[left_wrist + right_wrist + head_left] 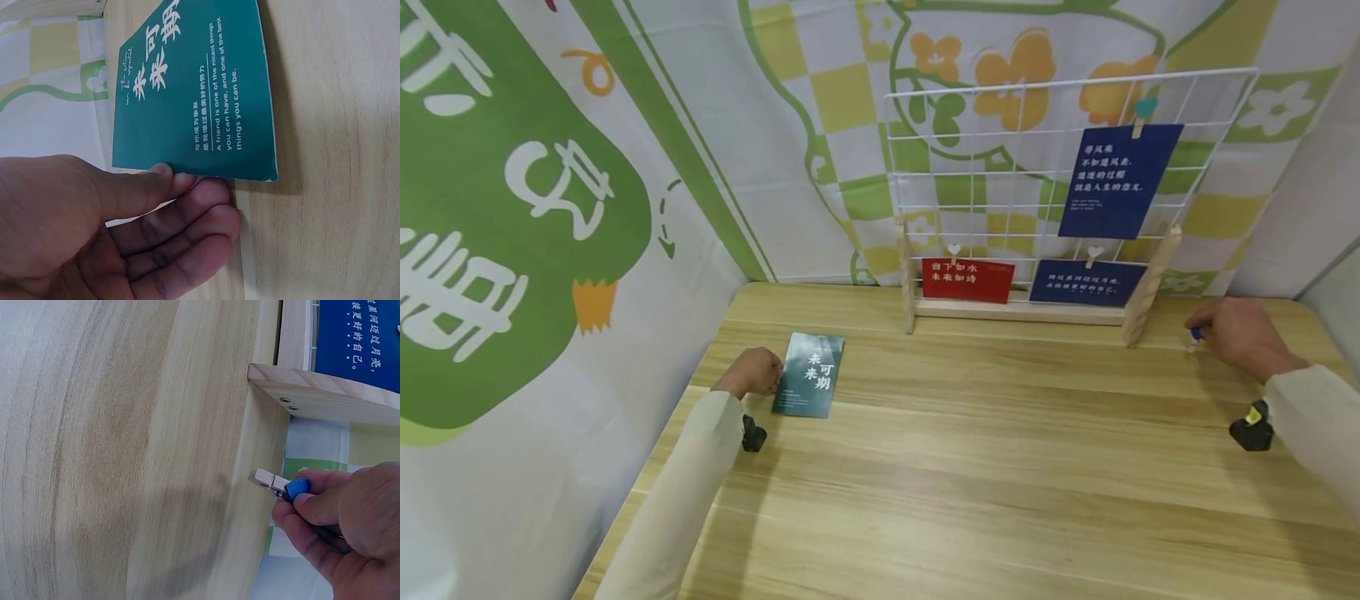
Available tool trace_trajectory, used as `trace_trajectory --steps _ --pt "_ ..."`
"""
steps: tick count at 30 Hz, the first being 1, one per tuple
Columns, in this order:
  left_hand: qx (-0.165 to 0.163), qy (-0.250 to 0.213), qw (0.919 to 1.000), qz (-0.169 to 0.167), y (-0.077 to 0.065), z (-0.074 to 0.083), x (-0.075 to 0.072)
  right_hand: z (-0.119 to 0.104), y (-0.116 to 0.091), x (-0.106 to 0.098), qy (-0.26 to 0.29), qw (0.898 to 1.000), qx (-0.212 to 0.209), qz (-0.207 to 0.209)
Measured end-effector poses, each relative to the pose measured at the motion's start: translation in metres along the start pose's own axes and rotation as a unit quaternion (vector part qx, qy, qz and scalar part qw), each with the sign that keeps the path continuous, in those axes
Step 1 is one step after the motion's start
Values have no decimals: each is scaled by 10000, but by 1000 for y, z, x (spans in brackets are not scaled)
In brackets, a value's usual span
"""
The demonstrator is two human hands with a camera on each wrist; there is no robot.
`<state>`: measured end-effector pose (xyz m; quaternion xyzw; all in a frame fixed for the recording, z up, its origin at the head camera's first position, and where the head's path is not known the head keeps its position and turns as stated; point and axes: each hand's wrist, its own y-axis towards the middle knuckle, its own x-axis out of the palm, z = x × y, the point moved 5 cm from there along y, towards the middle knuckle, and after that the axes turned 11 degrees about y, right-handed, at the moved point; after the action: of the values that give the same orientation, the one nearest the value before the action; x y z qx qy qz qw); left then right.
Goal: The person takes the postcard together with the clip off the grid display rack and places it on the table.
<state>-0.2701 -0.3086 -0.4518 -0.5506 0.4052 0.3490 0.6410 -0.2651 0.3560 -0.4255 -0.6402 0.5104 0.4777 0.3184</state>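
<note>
My left hand pinches the edge of a teal postcard between thumb and fingers at the table's left side. In the left wrist view the postcard shows white lettering, and its far edge casts a shadow on the wood. At the right end of the table my right hand grips a small wooden clothespin by its blue-topped end, thumb against the blue piece. The pin's pale wooden tip points away from the fingers, over the table's back edge.
A white wire grid on a wooden stand is at the table's back. Clothespins hold a large blue card, a red card and a smaller blue card on it. A patterned curtain hangs behind.
</note>
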Motion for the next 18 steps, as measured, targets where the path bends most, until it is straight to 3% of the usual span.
trace_trajectory --steps 6,18 --pt "-68 22 9999 -115 -1 0 1 3 0 3 12 10000 -79 -2" --pt "-61 302 9992 -248 1 1 2 11 0 9 -71 9985 208 -492"
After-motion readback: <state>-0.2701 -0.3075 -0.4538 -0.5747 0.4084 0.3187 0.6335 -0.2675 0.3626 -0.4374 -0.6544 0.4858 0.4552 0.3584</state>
